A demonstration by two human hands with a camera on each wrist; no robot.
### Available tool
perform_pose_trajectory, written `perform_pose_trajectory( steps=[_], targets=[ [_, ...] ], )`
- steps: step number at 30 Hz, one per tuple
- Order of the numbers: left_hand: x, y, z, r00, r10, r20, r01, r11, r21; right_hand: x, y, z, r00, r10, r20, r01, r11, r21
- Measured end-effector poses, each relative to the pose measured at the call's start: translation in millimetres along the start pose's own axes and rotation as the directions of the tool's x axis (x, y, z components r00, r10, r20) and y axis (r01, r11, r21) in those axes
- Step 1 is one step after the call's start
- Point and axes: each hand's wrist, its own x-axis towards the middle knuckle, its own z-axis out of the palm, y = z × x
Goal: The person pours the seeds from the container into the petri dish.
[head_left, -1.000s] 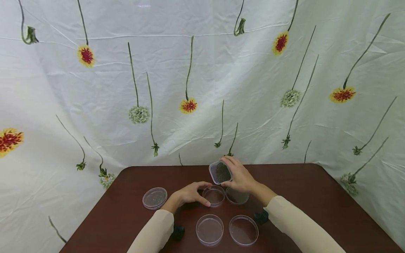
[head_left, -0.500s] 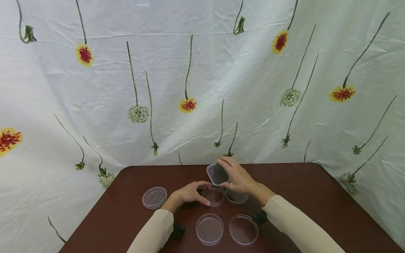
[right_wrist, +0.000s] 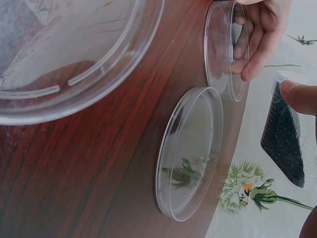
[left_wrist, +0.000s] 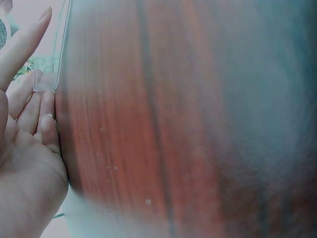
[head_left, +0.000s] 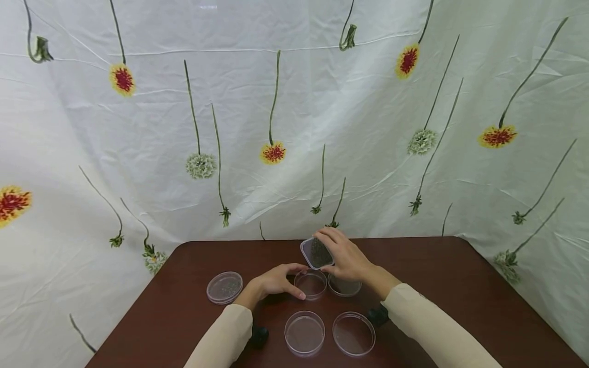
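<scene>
My left hand (head_left: 276,281) curves its thumb and fingers around a clear petri dish (head_left: 311,284) that stands on the table. In the left wrist view its fingers lie along the outside of the dish wall. Above the dish's far rim, my right hand (head_left: 342,255) grips a small clear plastic tub (head_left: 309,250) by its sides. The tub is tilted to the left and holds dark fine grains (right_wrist: 287,144), slumped toward one side. Another clear petri dish (right_wrist: 190,153) stands just right of the held one, partly beneath the right hand in the head view.
Two more petri dishes, a left one (head_left: 304,333) and a right one (head_left: 354,334), sit nearer the front of the dark wood table (head_left: 428,291). A covered-looking dish (head_left: 224,288) with small specks stands at left. A flowered cloth (head_left: 368,112) hangs behind the table.
Over the last second the tub in my right hand shifted slightly left and down toward the dish, then held still. The left hand stays at its dish.
</scene>
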Motion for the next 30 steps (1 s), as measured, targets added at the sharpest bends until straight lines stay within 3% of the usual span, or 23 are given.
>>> perform_pose_trajectory(
  steps=[30],
  targets=[
    [0.6, -0.4, 0.3, 1.000, -0.001, 0.001, 0.001, 1.000, -0.003, 0.5, 0.2, 4.3, 0.999, -0.040, 0.002, 0.040, 0.999, -0.030]
  ],
)
